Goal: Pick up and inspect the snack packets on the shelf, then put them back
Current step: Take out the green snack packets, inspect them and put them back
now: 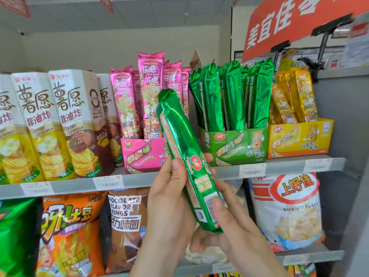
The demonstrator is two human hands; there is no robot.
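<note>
Centre frame, the left hand [169, 188] and right hand [225, 214] both pinch the green packet [179, 136]; it looks light, slick, crushable, best held mid-body.

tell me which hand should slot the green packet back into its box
Probably right. The right hand grips the lower end of the green packet on the side nearer the green box; the left hand would have to cross over.

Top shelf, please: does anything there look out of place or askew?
One green snack packet is out of the green display box, held tilted by the left hand and right hand. The yellow packets lean in their box; nothing looks damaged.
</note>
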